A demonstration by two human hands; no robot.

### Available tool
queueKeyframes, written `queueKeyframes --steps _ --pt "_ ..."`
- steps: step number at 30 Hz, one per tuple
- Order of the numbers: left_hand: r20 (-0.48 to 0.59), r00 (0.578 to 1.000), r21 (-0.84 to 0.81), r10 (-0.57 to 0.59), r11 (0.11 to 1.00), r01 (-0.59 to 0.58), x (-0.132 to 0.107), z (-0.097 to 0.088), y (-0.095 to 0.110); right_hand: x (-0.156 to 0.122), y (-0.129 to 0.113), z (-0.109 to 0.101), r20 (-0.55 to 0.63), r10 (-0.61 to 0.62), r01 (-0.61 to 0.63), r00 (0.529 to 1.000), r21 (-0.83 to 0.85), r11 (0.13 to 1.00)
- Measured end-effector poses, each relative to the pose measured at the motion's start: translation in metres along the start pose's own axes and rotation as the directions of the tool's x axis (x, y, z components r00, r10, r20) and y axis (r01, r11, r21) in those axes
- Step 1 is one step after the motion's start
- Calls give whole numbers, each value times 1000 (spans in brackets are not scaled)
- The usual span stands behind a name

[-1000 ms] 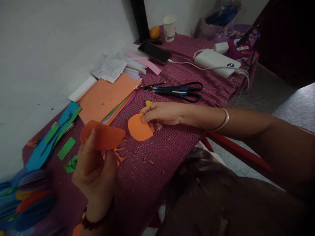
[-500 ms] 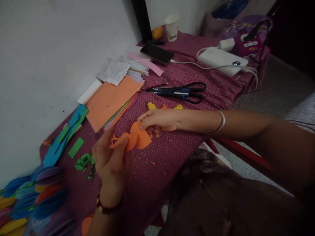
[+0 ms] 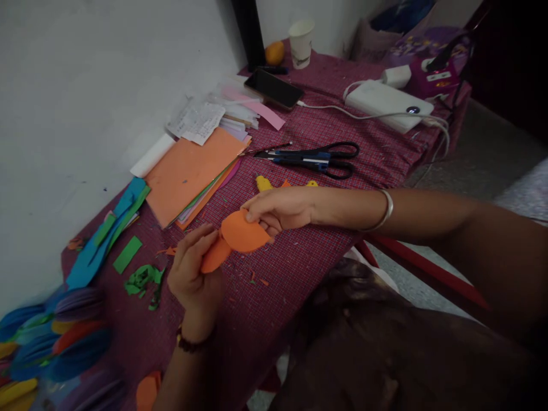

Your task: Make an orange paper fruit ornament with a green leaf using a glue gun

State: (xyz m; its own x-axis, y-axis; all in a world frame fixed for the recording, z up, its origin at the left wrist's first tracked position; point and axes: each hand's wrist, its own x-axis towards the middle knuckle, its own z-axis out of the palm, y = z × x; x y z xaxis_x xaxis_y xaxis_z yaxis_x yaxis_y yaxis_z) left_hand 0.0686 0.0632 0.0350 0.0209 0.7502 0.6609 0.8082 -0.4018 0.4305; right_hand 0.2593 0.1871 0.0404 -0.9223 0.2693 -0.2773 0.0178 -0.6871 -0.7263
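Observation:
Over the cloth-covered table, my right hand (image 3: pixel 283 209) pinches a rounded orange paper piece (image 3: pixel 244 233) between thumb and fingers. My left hand (image 3: pixel 194 268) is closed on a second orange paper piece (image 3: pixel 215 256), which sits lower and touches or overlaps the first. Whether the two pieces are joined I cannot tell. Just beyond my left fingers lie orange paper scraps (image 3: pixel 168 251). Black-and-blue scissors (image 3: pixel 314 158) lie beyond my right hand, beside a small yellow object (image 3: pixel 263 182) partly hidden by that hand.
Orange sheets (image 3: pixel 194 174) top a paper stack near the wall. Green scraps (image 3: pixel 143 281) and blue strips (image 3: pixel 92 251) lie to the left, with colourful folded-paper shapes (image 3: pixel 81 337) below. At the back are a phone (image 3: pixel 274 88), paper cup (image 3: pixel 301 44) and cabled power bank (image 3: pixel 387 105).
My left fingers have drawn together on the lower orange piece and moved slightly. The jagged orange scrap at my left fingers now lies on the table. The right-hand piece has turned and shows flatter.

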Motion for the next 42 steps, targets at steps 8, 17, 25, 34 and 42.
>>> queueKeyframes --steps 8,17,25,34,42 --pt "441 879 94 183 964 -248 -11 -11 -28 -12 -17 4 -159 -216 205 963 -82 975" --pt "458 885 291 84 926 -239 7 -45 -7 -6 -3 -3 -167 -108 67 980 -234 970" --pt "248 907 123 339 918 -377 31 -16 18 -11 -15 13 -88 -100 56 991 -405 912" --pt "171 935 199 312 918 -343 28 12 -12 -50 -4 -39 -8 -567 -154 823 -965 -210" --pt "305 913 61 272 951 -304 12 22 -25 -45 9 -50 -5 -560 -198 829 -938 -284"
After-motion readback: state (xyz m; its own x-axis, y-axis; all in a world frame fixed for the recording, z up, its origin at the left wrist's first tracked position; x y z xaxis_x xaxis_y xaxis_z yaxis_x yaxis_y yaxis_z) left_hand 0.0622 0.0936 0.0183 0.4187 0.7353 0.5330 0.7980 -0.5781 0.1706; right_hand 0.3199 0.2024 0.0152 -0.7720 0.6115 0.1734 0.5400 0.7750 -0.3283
